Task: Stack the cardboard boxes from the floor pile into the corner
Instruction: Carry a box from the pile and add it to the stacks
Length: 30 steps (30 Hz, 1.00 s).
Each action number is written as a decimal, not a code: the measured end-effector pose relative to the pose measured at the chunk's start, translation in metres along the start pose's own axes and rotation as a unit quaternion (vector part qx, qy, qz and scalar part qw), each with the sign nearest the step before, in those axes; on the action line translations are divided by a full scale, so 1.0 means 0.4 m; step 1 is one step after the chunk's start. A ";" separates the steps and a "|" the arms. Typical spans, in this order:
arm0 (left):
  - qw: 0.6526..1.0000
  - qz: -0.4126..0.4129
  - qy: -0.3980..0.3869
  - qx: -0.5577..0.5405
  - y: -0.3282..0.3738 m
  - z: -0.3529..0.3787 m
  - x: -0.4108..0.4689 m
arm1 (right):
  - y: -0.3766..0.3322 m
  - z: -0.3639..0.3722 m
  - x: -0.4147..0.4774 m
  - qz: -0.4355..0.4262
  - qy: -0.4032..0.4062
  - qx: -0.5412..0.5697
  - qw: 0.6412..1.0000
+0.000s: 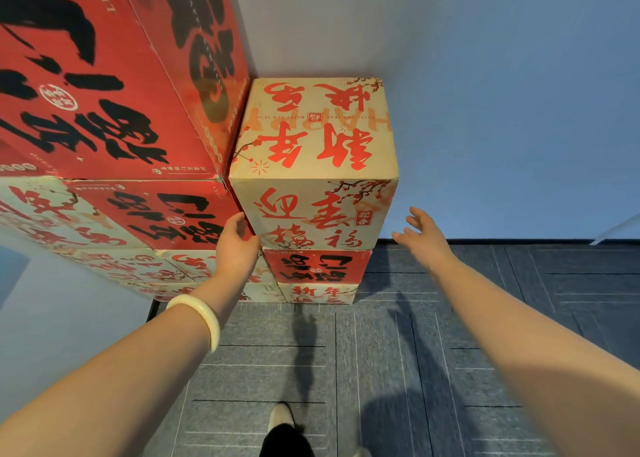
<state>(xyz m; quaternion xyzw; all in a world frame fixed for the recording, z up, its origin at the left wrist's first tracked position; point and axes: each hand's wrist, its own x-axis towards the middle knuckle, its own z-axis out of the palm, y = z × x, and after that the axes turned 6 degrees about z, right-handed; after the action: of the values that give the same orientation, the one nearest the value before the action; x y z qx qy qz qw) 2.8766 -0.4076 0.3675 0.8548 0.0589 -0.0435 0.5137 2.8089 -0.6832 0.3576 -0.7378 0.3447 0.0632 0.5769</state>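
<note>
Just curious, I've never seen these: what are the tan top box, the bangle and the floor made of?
Tan top box: printed cardboard, matte, with worn, scuffed edges. Bangle: smooth, glossy, pale cream, perhaps jade or resin. Floor: grey carpet tiles, judging by the fuzzy texture and seams.

Tan box (313,166) w/ red script; red box (317,266) w/ black.

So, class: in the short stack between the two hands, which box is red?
The middle box: red with black lettering, sandwiched between the tan top box and the pale bottom box.
</note>
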 end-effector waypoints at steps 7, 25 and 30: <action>0.998 0.011 -0.064 0.002 0.116 -0.028 -0.105 | -0.056 -0.052 -0.131 -0.008 -0.020 -0.014 1.000; 0.887 -0.044 -0.458 -0.030 0.237 0.030 -0.559 | 0.140 -0.085 -0.822 0.186 0.150 0.252 0.938; 0.835 -0.026 -0.549 0.006 0.293 0.104 -0.760 | 0.271 -0.168 -1.058 0.195 0.255 0.317 0.892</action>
<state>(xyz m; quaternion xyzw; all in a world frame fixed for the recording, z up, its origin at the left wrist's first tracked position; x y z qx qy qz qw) 2.5924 -0.5158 0.4913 0.6917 -0.2109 -0.5197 0.4550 2.4062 -0.5694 0.4997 -0.4246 0.6189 -0.1283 0.6483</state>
